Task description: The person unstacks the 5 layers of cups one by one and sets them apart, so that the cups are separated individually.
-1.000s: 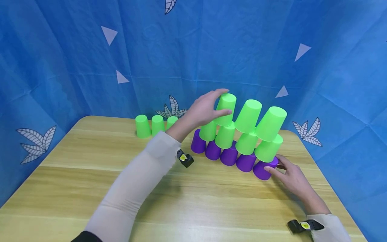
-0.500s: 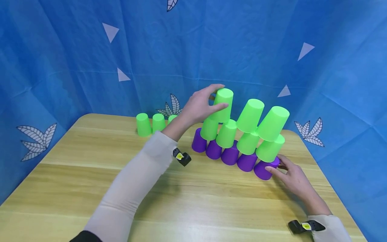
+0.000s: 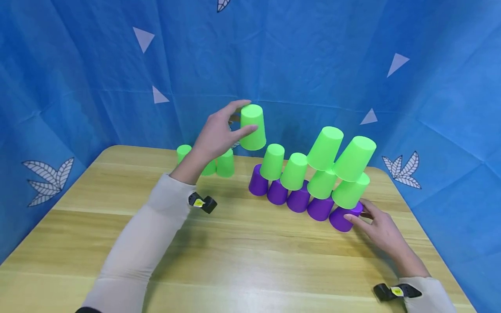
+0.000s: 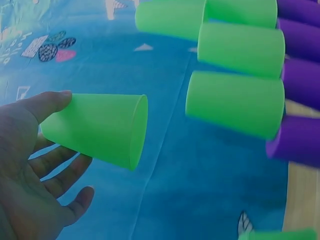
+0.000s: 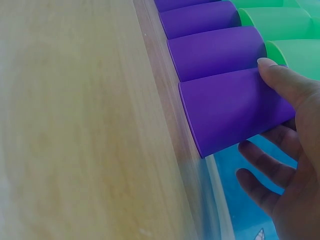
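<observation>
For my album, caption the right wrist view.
Right grip holding the end purple cup, green cups stacked on top.

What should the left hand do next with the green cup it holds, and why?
I'd probably lower the green cup to the table near the loose green cups: the left hand has lifted it off the stack and now holds it in midair, nearer those cups.

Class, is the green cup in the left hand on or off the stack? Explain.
Off: the left hand holds the green cup apart from the stack, with a visible gap in both head and left wrist views.
</observation>
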A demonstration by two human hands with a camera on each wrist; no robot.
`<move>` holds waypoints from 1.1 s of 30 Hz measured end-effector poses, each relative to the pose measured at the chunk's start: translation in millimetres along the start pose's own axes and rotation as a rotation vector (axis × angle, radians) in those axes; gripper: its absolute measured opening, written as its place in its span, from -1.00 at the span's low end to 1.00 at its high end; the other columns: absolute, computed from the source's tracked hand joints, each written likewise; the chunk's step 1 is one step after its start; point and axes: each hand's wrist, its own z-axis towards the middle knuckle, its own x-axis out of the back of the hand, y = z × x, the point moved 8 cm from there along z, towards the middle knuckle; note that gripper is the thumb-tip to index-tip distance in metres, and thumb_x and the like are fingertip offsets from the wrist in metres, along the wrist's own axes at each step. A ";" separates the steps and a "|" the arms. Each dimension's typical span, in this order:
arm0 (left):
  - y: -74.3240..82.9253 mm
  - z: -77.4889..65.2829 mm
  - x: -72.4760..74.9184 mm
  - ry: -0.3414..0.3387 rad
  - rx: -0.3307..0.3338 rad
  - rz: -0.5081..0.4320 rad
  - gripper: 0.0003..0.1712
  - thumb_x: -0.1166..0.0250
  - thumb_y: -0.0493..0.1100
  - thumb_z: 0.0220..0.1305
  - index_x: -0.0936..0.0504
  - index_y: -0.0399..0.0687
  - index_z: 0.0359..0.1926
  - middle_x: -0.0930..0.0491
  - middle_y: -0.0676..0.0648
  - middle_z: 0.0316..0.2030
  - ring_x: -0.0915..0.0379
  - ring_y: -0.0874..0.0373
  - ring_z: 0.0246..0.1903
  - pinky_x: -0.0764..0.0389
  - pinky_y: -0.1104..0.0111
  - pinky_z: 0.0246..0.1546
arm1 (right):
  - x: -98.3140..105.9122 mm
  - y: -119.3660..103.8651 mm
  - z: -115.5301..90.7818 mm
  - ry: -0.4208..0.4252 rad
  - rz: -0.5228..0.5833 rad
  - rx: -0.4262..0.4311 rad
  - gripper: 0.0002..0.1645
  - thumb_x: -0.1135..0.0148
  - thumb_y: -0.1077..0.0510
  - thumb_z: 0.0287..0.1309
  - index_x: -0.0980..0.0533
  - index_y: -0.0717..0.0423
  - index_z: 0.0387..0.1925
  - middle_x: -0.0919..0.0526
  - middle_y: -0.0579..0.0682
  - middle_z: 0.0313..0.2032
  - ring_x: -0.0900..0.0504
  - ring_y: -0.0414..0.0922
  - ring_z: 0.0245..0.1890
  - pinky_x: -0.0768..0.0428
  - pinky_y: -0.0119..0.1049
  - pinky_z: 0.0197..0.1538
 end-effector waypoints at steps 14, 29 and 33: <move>-63.5 -21.9 53.6 0.118 0.117 0.071 -0.26 -0.34 0.09 0.27 -0.32 0.08 0.42 -0.48 -0.11 0.21 -0.44 -0.08 0.12 -0.46 0.00 0.07 | 2.2 0.6 -2.6 -0.004 0.004 -0.012 -0.27 -0.24 -0.06 0.31 -0.30 0.25 0.34 -0.55 0.35 0.08 -0.55 0.35 0.02 -0.46 0.26 0.05; -123.0 -46.1 102.7 0.213 0.300 0.173 -0.21 -0.26 0.13 0.33 -0.21 0.02 0.47 -0.42 -0.23 0.26 -0.33 -0.18 0.21 -0.41 -0.14 0.05 | 3.6 -0.1 -3.4 0.001 0.005 -0.003 -0.27 -0.24 -0.04 0.31 -0.29 0.27 0.35 -0.55 0.34 0.09 -0.56 0.33 0.02 -0.48 0.22 0.05; -138.1 -52.1 109.9 0.227 0.335 0.177 -0.19 -0.22 0.16 0.35 -0.18 0.01 0.49 -0.41 -0.27 0.25 -0.32 -0.21 0.22 -0.43 -0.13 0.01 | 2.9 0.5 -3.5 0.002 0.007 0.000 -0.28 -0.24 -0.04 0.31 -0.30 0.26 0.34 -0.55 0.33 0.09 -0.57 0.33 0.01 -0.48 0.23 0.04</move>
